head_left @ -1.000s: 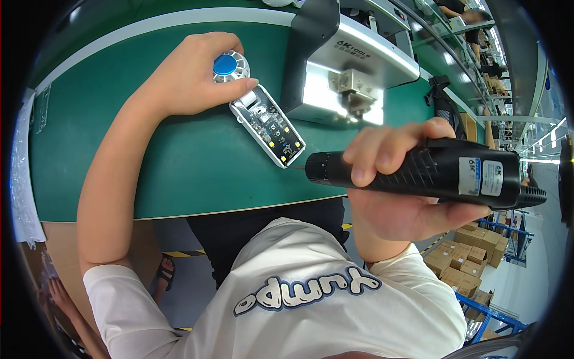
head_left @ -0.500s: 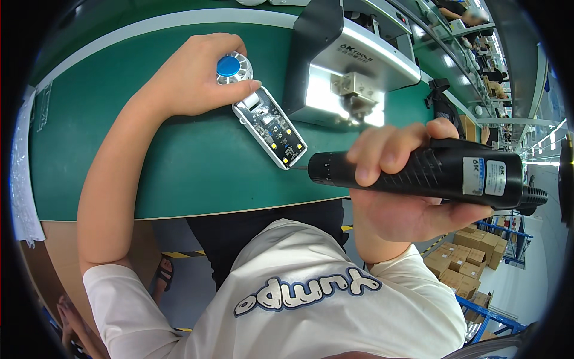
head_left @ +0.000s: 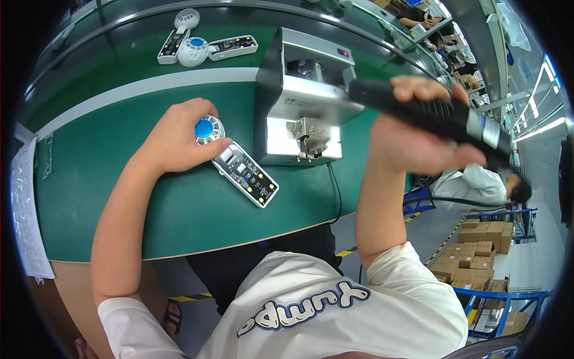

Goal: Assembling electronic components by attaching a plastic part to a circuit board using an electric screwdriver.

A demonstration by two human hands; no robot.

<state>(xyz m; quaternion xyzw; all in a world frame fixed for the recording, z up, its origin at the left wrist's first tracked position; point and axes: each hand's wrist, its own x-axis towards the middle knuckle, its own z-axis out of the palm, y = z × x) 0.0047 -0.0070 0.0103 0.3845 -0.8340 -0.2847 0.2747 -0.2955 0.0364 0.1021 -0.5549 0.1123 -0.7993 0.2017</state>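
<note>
From the head view, the left hand (head_left: pixel 176 140) pins a small fan unit (head_left: pixel 236 167) to the green table (head_left: pixel 179 221), fingers curled over its round blue-capped head, bare circuit board jutting past the fingertips. It looks light, stiff and probably fragile; grip the plastic head, not the board. The right hand (head_left: pixel 418 140) clasps a black driver (head_left: pixel 436 116), raised.

left hand (head_left: pixel 179 140): fingers curled, palm down on bench, forearm extended | right hand (head_left: pixel 418 140): raised, apparently fisted, elbow bent
</note>
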